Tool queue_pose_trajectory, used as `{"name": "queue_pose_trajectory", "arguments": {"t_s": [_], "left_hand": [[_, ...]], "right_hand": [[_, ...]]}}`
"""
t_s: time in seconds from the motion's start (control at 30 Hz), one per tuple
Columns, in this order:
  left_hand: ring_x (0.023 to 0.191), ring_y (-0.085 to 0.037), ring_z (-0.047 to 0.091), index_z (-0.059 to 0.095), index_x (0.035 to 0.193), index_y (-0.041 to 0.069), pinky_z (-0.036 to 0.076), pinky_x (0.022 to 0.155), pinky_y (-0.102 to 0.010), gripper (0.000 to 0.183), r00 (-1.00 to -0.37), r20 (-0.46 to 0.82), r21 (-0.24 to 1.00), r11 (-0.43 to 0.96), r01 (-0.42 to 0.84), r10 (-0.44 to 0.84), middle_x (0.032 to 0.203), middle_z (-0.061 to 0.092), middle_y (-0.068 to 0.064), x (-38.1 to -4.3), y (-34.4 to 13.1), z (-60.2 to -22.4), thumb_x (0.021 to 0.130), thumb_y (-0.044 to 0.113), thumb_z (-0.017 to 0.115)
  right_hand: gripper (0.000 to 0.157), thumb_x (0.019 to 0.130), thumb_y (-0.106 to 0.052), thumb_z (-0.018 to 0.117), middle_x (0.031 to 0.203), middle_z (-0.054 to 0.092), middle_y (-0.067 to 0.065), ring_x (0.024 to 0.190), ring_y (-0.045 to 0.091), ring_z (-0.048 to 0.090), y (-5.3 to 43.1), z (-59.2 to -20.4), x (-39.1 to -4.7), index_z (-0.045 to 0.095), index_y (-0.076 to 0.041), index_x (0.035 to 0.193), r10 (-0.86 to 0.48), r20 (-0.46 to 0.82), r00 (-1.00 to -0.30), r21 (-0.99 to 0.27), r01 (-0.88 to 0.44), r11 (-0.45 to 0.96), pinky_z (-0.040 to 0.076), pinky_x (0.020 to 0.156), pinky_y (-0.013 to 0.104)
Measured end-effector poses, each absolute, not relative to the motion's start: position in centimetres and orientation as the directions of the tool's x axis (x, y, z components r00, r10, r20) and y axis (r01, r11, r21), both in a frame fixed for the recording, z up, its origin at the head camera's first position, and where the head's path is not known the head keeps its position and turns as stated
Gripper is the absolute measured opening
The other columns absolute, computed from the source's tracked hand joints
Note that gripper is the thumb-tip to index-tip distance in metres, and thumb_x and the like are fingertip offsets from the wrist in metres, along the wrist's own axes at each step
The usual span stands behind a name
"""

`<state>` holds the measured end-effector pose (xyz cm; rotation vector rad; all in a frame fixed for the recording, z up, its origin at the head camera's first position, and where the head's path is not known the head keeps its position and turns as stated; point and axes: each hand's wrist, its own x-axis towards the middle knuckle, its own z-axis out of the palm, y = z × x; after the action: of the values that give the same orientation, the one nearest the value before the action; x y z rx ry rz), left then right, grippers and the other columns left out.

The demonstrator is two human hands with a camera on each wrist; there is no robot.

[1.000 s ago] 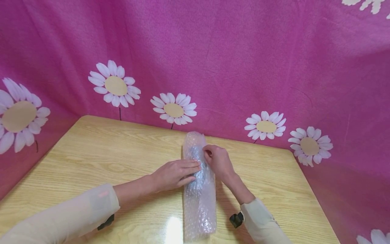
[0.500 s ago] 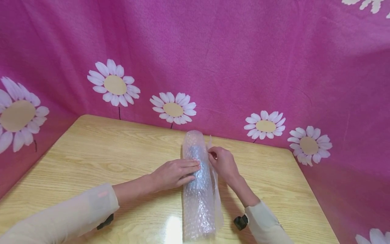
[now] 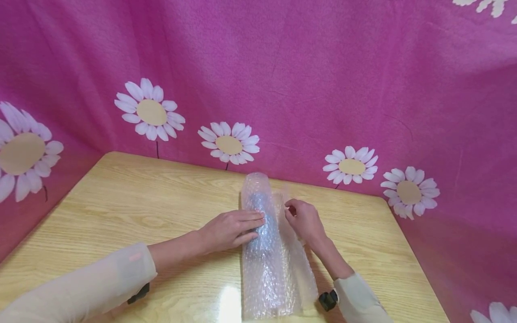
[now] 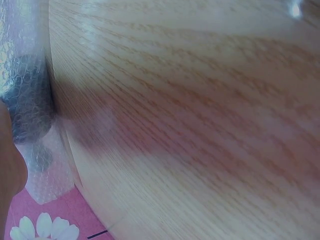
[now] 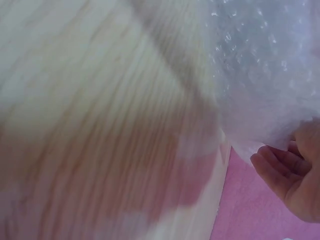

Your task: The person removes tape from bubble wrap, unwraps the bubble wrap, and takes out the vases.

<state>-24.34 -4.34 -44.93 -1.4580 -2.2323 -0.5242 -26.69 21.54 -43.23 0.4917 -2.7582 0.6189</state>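
A roll of clear bubble wrap (image 3: 262, 282) lies lengthwise on the table, its far end near the back edge. Through its layers shows a dark, bluish cylindrical object (image 4: 30, 95) with a narrower rounded end; the plastic blurs its kind. My left hand (image 3: 230, 229) rests on top of the roll, fingers extended over the object. On the other side, my right hand (image 3: 305, 223) pinches the wrap's loose edge between thumb and fingers. That flap (image 5: 265, 70) is lifted off the roll and slants to the right, sheer enough for wood grain to show through.
The wood-grain table (image 3: 161, 193) extends on both sides of the roll. A pink curtain (image 3: 307, 80) with white daisies hangs along its back and sides. Small black wrist cameras sit under both cuffs, the right camera (image 3: 328, 300) close to the flap.
My right hand has moved right and slightly nearer, peeling the bubble wrap's loose edge away from the roll into a widening flap. The left hand has stayed in place on the roll.
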Motion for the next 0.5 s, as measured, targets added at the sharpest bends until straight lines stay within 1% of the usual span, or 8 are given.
{"name": "queue_pose_trajectory", "arguments": {"t_s": [0.07,0.23,0.37,0.5], "left_hand": [[0.129,-0.021,0.053,0.064,0.133,0.004,0.042,0.107,-0.036,0.044,-0.361,0.537,0.081,0.38,0.922,0.762,0.137,0.06,-0.009,-24.3,-4.4,-44.9,0.096,0.028,0.068],[0.129,-0.022,0.054,0.064,0.133,0.004,0.042,0.107,-0.036,0.043,-0.358,0.543,0.079,0.378,0.922,0.76,0.136,0.06,-0.009,-24.3,-4.4,-44.9,0.096,0.027,0.068],[0.129,-0.022,0.053,0.064,0.133,0.004,0.042,0.107,-0.036,0.043,-0.359,0.54,0.081,0.377,0.923,0.761,0.137,0.06,-0.009,-24.4,-4.4,-45.0,0.097,0.027,0.067],[0.13,-0.021,0.053,0.064,0.134,0.004,0.041,0.108,-0.035,0.044,-0.368,0.532,0.091,0.38,0.92,0.763,0.137,0.06,-0.009,-24.3,-4.4,-44.9,0.097,0.027,0.067]], "right_hand": [[0.016,0.087,-0.003,0.069,0.082,0.07,0.008,0.074,0.018,0.064,21.9,-43.4,-26.7,0.073,0.001,0.102,-0.259,0.32,-0.911,-0.362,-0.37,0.855,0.056,0.07,0.038],[0.018,0.088,-0.003,0.067,0.082,0.069,0.008,0.071,0.017,0.061,22.6,-43.8,-26.5,0.072,0.003,0.104,-0.245,0.297,-0.923,-0.375,-0.349,0.859,0.055,0.065,0.035],[0.017,0.088,-0.002,0.067,0.084,0.07,0.009,0.073,0.018,0.063,23.1,-44.1,-26.4,0.072,0.002,0.104,-0.249,0.307,-0.919,-0.369,-0.356,0.859,0.056,0.065,0.034],[0.016,0.087,-0.001,0.068,0.082,0.07,0.007,0.072,0.017,0.064,23.5,-44.5,-26.3,0.072,0.002,0.103,-0.256,0.321,-0.912,-0.358,-0.367,0.859,0.056,0.065,0.034]]}}
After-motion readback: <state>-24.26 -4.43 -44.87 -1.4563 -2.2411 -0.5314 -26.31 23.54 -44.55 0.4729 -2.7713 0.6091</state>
